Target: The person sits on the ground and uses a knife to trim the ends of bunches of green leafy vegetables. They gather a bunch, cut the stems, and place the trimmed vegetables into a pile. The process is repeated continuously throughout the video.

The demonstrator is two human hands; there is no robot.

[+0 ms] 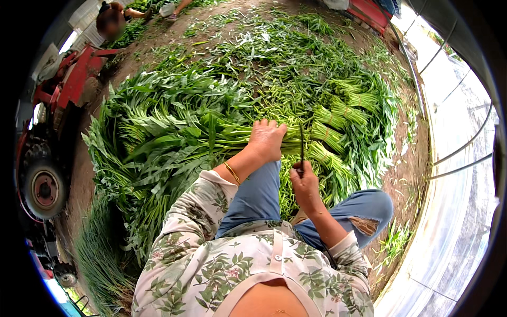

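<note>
My left hand grips a bunch of leafy green stalks above my bent knee, with the leaves towards the left and the stem ends towards the right. In my right hand is a dark knife, its thin blade upright in the picture across the stem ends. Whether the blade touches every stem cannot be told. Tied bundles of the same greens lie just to the right, stems towards me and leaves outward. Short cut stem pieces cover the ground beyond and below my hands.
A large heap of loose leafy greens spreads at the left, with thin grass-like greens below it. Red machinery with a wheel stands far left. Another person is at the upper left. Plastic sheeting on curved poles borders the right.
</note>
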